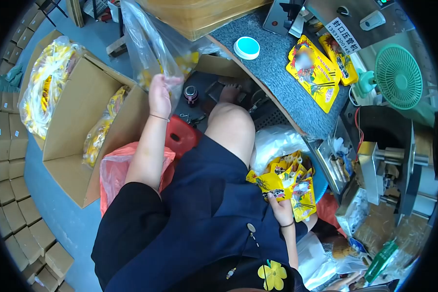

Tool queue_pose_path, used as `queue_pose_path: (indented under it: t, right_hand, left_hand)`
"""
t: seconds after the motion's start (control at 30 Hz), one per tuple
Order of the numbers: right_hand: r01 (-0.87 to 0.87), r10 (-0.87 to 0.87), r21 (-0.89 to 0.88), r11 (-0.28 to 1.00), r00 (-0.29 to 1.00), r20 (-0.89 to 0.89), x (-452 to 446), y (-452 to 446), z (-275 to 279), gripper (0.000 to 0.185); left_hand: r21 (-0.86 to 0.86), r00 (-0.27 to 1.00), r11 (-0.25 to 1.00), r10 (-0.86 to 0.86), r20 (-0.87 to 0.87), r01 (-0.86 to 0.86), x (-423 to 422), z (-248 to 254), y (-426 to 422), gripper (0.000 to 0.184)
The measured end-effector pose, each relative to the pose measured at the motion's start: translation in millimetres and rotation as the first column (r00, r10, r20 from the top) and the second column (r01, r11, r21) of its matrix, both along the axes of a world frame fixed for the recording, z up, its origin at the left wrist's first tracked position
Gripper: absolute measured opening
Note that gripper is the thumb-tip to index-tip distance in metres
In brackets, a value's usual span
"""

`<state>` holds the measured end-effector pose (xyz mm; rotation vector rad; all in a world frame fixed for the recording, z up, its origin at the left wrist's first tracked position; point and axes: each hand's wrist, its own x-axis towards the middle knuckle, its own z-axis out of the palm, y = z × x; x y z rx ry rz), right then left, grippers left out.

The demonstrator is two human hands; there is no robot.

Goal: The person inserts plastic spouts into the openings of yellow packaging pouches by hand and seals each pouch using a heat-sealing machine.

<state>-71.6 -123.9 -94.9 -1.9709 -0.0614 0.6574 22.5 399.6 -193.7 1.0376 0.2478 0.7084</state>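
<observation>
Pinching a flat, glossy yellow printed pouch (269,183) near its edge, the right hand (281,210) has thumb and fingers closed on it, on the near side of the grey speckled worktop (277,82). The pouch looks light and pliant, with slick film; a flat edge or corner likely gives the surest hold, since squeezing the middle could make it bulge or slip. Beside it, also nearer than the worktop, lies a loose heap of similar yellow pouches (304,191). Left of the worktop, the left hand (161,97) is at a tall clear plastic bag (153,46) with yellow contents; its fingers blur against the film, so whether they grip cannot be told. That bag seems floppy and slippery, best held by a gathered fold. Farther left of the worktop stands an open brown cardboard carton (73,104).
</observation>
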Motion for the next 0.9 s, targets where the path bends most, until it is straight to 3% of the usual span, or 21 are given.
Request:
queue_pose_path:
  t: [0.03, 0.07, 0.13, 0.17, 0.2, 0.27, 0.4, 0.47, 0.5, 0.53, 0.57, 0.6, 0.63, 0.67, 0.73, 0.77, 0.83, 0.9]
  right_hand:
    - [0.004, -0.005, -0.019, 1.0, 1.0, -0.025, 1.6, -1.0, -1.3, 0.024]
    - [0.009, -0.011, -0.038, 0.999, 0.999, -0.05, 3.0, -1.7, -1.9, 0.023]
    - [0.016, -0.017, -0.042, 0.999, 0.999, -0.034, 4.4, -1.1, -3.2, 0.021]
    - [0.02, -0.022, -0.048, 0.999, 0.999, -0.031, 5.6, -0.9, -2.8, 0.021]
    - [0.027, -0.029, -0.054, 0.998, 0.999, -0.029, 5.6, -1.0, -2.0, 0.02]
    - [0.028, -0.032, -0.086, 0.996, 0.999, -0.041, 7.7, -2.5, -0.7, 0.021]
    - [0.026, -0.031, -0.099, 0.995, 0.998, -0.047, 9.4, 0.4, -0.2, 0.025]
    - [-0.001, 0.0, -0.12, 0.993, 1.0, -0.012, 8.5, -1.1, -2.9, 0.025]
    - [-0.011, 0.013, -0.13, 0.991, 1.0, 0.014, 10.0, -1.0, -3.0, 0.025]
    - [-0.008, 0.01, -0.144, 0.989, 1.0, 0.018, 10.4, 1.7, 1.3, 0.027]
    - [-0.027, 0.035, -0.191, 0.981, 0.999, 0.04, 10.9, 1.7, 2.8, 0.026]
    - [-0.019, 0.03, -0.176, 0.984, 0.998, 0.059, 8.1, 0.7, -1.9, 0.027]
    - [-0.013, 0.025, -0.16, 0.987, 0.997, 0.072, 8.6, -0.2, -5.7, 0.027]
    - [-0.036, 0.028, -0.211, 0.977, 0.999, -0.04, 10.3, 1.7, 4.3, 0.027]
    - [-0.045, 0.047, -0.188, 0.981, 0.999, 0.004, 8.8, -1.8, -2.4, 0.027]
    - [-0.056, 0.062, -0.176, 0.983, 0.998, 0.028, 9.1, -3.4, -6.7, 0.027]
    - [-0.055, 0.064, -0.146, 0.988, 0.996, 0.057, 11.8, -3.9, -10.3, 0.029]
    - [-0.042, 0.05, -0.121, 0.992, 0.997, 0.059, 9.6, -3.4, -8.4, 0.029]
  left_hand:
    - [-0.332, 0.992, 0.941, -0.035, 0.118, 0.072, 4.9, -13.8, 14.6, 0.039]
    - [-0.43, 0.998, 0.903, 0.025, 0.058, 0.002, 17.8, -43.4, 36.5, 0.035]
    - [-0.03, 0.949, 0.989, 0.129, -0.286, -0.143, 45.4, -101.9, 76.7, 0.031]
    - [0.464, 0.827, 0.884, 0.296, -0.477, -0.049, 58.8, -126.5, 92.8, 0.031]
    - [0.802, 0.672, 0.57, 0.524, -0.523, 0.18, 69.1, -134.0, 99.7, 0.031]
    - [0.82, 0.6, 0.523, 0.586, -0.545, 0.234, 84.9, -144.3, 103.6, 0.035]
    - [0.747, 0.436, 0.143, 0.735, -0.52, 0.649, 110.8, -124.3, 118.3, 0.042]
    - [0.645, 0.337, 0.213, 0.71, -0.618, 0.734, 108.4, -150.2, 140.3, 0.042]
    - [0.576, 0.263, 0.404, 0.608, -0.749, 0.711, 108.9, -172.6, 149.2, 0.041]
    - [0.475, 0.216, 0.387, 0.55, -0.807, 0.79, 102.0, -147.0, 139.8, 0.039]
    - [0.494, 0.139, 0.517, 0.579, -0.803, 0.699, 96.5, -144.1, 130.9, 0.037]
    - [0.48, 0.109, 0.438, 0.642, -0.759, 0.76, 97.1, -206.4, 159.8, 0.035]
    - [0.464, 0.109, 0.429, 0.632, -0.767, 0.775, 85.0, -156.7, 132.3, 0.033]
    - [0.474, 0.11, 0.438, 0.635, -0.764, 0.764, 81.0, -162.1, 130.3, 0.033]
    - [0.521, 0.164, 0.258, 0.758, -0.632, 0.813, 77.0, -177.5, 124.8, 0.032]
    - [0.454, 0.174, 0.195, 0.738, -0.652, 0.87, 78.3, -171.2, 119.4, 0.033]
    - [0.361, 0.059, 0.35, 0.643, -0.764, 0.865, 83.7, -147.4, 110.9, 0.034]
    - [0.281, 0.004, 0.362, 0.608, -0.794, 0.889, 88.6, -134.4, 105.2, 0.038]
